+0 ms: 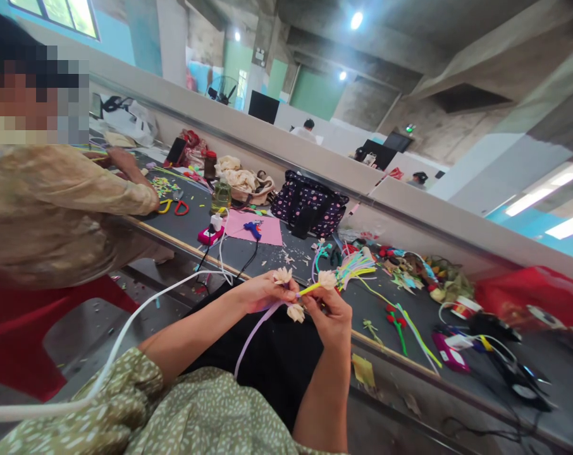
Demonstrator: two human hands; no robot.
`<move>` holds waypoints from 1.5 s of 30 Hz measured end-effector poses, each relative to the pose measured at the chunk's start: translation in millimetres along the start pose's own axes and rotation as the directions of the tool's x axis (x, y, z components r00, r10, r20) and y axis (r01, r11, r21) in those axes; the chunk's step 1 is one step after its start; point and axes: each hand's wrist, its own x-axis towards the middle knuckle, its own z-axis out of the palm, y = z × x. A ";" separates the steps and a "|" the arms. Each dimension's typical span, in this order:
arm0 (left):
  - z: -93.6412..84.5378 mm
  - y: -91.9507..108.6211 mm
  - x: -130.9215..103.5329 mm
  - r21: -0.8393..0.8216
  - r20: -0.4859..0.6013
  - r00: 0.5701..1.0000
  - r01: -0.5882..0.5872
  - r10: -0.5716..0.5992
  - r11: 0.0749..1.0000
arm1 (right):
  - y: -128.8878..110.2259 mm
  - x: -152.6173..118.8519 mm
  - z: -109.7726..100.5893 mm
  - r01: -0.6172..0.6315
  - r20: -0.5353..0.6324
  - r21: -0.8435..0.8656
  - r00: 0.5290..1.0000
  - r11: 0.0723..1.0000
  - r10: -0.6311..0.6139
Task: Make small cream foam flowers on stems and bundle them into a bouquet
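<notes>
Over my lap, in front of the table edge, my left hand (262,294) pinches a light purple pipe cleaner (251,338) whose tail curves down to my lap. A yellow pipe cleaner (309,289) spans the gap between both hands, and the fingers of my right hand (334,313) are closed on it. Cream petalled flowers cluster around the fingers: one flower (283,275) above the left hand, another flower (327,279) by the right fingers, and a third flower (295,312) hanging below. Fingers partly hide where the stems meet.
A bundle of coloured pipe cleaners (357,268) lies beyond my right hand. Blue glue gun (253,230) rests on a pink sheet (272,232). Scissors (174,206), a dotted bag (310,205) and a pink power strip (450,352) are on the table. A co-worker (54,202) sits at left; a white cable (139,309) crosses nearby.
</notes>
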 end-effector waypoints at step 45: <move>4.6 -22.5 19.2 -0.159 -0.279 0.960 -0.027 -0.019 0.987 | 47.2 5.1 31.8 -0.354 -0.045 0.566 0.889 0.745 0.456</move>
